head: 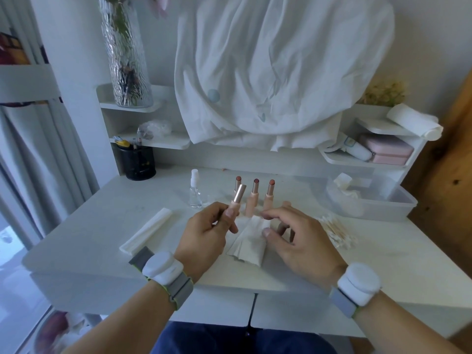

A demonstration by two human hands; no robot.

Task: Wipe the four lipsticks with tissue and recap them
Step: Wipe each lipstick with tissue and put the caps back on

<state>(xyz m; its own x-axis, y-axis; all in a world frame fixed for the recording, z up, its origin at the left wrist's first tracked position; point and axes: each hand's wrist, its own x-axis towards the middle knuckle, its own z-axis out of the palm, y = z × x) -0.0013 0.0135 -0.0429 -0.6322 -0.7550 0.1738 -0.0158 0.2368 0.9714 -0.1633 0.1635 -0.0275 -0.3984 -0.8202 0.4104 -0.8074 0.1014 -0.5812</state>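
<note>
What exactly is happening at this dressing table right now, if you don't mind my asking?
A person is cleaning lipsticks. The left hand holds one lipstick tilted above the table, while the right hand reaches over a tissue lying flat. Three uncapped lipsticks stand upright in a row behind.

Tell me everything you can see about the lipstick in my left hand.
The held lipstick is a slim tube with a pale peach base and a metallic rose-gold upper part cut at a slant; no coloured tip shows, unlike the three uncapped ones standing behind it. It tilts slightly rightward, raised off the table. The left hand pinches its base between thumb and fingers. Just right of it lies the folded white tissue, not touching it.
</note>
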